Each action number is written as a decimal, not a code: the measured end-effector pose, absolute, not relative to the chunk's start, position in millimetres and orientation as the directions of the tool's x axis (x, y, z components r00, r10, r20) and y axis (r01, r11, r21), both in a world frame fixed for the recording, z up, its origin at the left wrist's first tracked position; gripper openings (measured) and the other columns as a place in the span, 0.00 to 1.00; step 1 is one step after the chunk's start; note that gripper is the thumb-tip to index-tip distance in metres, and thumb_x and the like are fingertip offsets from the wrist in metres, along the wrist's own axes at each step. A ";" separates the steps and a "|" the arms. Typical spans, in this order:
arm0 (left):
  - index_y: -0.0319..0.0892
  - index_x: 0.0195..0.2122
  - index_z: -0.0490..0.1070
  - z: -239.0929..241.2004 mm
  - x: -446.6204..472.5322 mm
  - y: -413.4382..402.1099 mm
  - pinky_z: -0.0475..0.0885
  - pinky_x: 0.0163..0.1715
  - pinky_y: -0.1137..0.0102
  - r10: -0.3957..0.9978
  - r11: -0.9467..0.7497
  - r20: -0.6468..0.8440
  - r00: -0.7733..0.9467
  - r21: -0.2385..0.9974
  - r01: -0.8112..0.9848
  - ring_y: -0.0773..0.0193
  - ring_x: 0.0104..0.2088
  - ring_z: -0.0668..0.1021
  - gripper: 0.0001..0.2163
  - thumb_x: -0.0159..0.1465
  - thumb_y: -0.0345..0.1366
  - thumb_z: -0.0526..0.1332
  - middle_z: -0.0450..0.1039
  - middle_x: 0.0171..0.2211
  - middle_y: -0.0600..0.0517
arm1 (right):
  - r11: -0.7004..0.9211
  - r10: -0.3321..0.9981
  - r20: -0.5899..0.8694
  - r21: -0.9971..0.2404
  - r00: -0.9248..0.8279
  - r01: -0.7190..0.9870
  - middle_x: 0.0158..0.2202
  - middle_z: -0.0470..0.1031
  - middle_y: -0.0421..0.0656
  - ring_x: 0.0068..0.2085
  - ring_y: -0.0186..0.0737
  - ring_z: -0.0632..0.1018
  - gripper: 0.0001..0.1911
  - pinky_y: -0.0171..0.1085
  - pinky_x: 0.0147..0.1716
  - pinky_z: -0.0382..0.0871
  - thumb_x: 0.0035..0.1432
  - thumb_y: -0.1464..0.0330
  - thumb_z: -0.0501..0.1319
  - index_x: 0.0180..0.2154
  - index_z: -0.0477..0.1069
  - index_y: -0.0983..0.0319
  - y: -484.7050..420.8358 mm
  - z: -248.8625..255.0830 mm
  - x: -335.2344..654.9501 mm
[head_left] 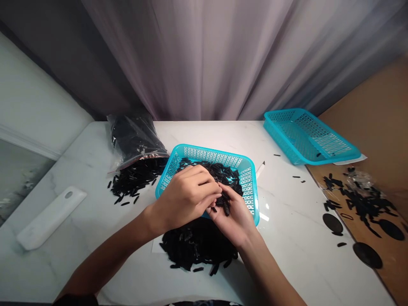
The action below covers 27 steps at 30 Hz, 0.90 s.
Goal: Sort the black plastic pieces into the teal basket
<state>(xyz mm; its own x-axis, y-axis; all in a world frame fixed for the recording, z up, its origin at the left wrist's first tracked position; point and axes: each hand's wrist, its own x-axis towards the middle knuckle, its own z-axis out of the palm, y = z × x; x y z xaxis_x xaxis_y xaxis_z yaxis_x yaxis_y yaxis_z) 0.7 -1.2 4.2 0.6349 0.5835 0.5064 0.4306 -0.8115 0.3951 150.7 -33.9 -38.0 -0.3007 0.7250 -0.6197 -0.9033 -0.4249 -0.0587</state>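
A turquoise basket sits in the middle of the white marble table, filled with small black plastic pieces. My left hand hovers over the basket's near edge, fingers curled and pinched on black pieces. My right hand lies palm up just under it, cupped, holding several black pieces at the fingertips. The two hands touch at the fingers. A heap of the same black pieces lies on the table in front of the basket, below my hands.
A clear bag of black pieces spills a pile left of the basket. A second turquoise basket stands back right. A brown board carries more black pieces and discs. A white flat object lies left.
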 end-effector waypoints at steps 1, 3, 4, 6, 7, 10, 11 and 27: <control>0.39 0.35 0.75 3.9 0.9 -1.2 0.72 0.41 0.65 0.584 -0.811 0.498 0.641 0.395 0.432 0.63 0.38 0.75 0.04 0.67 0.28 0.62 0.76 0.33 0.53 | -0.426 0.726 -0.619 -0.060 -0.301 -0.903 0.23 0.76 0.40 0.23 0.30 0.75 0.13 0.30 0.25 0.74 0.65 0.75 0.56 0.28 0.73 0.67 -34.1 -38.0 150.8; 0.39 0.34 0.75 3.6 1.3 -1.2 0.72 0.41 0.65 0.584 -0.811 0.482 0.654 0.395 0.433 0.63 0.38 0.75 0.05 0.67 0.27 0.61 0.76 0.33 0.53 | -0.429 0.726 -0.616 -0.062 -0.304 -0.901 0.22 0.75 0.40 0.23 0.30 0.75 0.13 0.30 0.25 0.73 0.65 0.75 0.55 0.28 0.73 0.67 -34.3 -38.0 151.2; 0.39 0.34 0.75 3.5 1.4 -1.2 0.72 0.40 0.65 0.582 -0.811 0.477 0.658 0.393 0.433 0.63 0.39 0.75 0.06 0.67 0.27 0.61 0.76 0.34 0.53 | -0.431 0.727 -0.615 -0.063 -0.305 -0.900 0.22 0.75 0.40 0.23 0.30 0.76 0.13 0.30 0.25 0.73 0.65 0.75 0.55 0.28 0.73 0.67 -34.3 -37.9 151.5; 0.38 0.34 0.75 3.6 1.7 -1.3 0.72 0.41 0.65 0.581 -0.812 0.472 0.662 0.391 0.434 0.63 0.39 0.75 0.06 0.67 0.27 0.60 0.76 0.34 0.52 | -0.435 0.729 -0.612 -0.066 -0.308 -0.898 0.22 0.75 0.40 0.23 0.31 0.76 0.13 0.30 0.24 0.73 0.64 0.75 0.56 0.28 0.73 0.67 -34.0 -37.9 152.0; 0.38 0.35 0.75 3.7 1.8 -1.4 0.72 0.41 0.64 0.581 -0.812 0.472 0.663 0.391 0.434 0.63 0.39 0.75 0.06 0.68 0.27 0.60 0.76 0.34 0.52 | -0.437 0.731 -0.609 -0.068 -0.309 -0.897 0.22 0.75 0.40 0.23 0.31 0.76 0.13 0.30 0.25 0.73 0.64 0.75 0.56 0.27 0.73 0.67 -33.9 -38.0 152.2; 0.37 0.37 0.76 4.0 1.9 -2.1 0.73 0.42 0.64 0.583 -0.810 0.473 0.660 0.405 0.425 0.62 0.39 0.75 0.06 0.68 0.26 0.59 0.77 0.33 0.51 | -0.448 0.736 -0.597 -0.077 -0.319 -0.891 0.21 0.75 0.41 0.23 0.32 0.75 0.13 0.31 0.25 0.74 0.63 0.75 0.57 0.26 0.73 0.67 -33.5 -38.8 152.3; 0.36 0.38 0.76 3.9 1.8 -2.3 0.73 0.42 0.63 0.585 -0.808 0.475 0.657 0.414 0.420 0.62 0.39 0.75 0.06 0.68 0.26 0.59 0.77 0.33 0.51 | -0.453 0.737 -0.594 -0.080 -0.323 -0.888 0.21 0.74 0.42 0.23 0.32 0.75 0.13 0.31 0.25 0.74 0.63 0.74 0.57 0.26 0.73 0.67 -33.5 -39.2 152.2; 0.36 0.43 0.76 2.4 2.2 -1.1 0.74 0.44 0.65 0.596 -0.800 0.555 0.581 0.474 0.368 0.62 0.40 0.76 0.09 0.65 0.22 0.61 0.79 0.35 0.51 | -0.476 0.757 -0.554 -0.105 -0.347 -0.873 0.22 0.75 0.43 0.25 0.32 0.76 0.13 0.31 0.27 0.75 0.62 0.73 0.57 0.26 0.74 0.67 -34.5 -41.9 152.7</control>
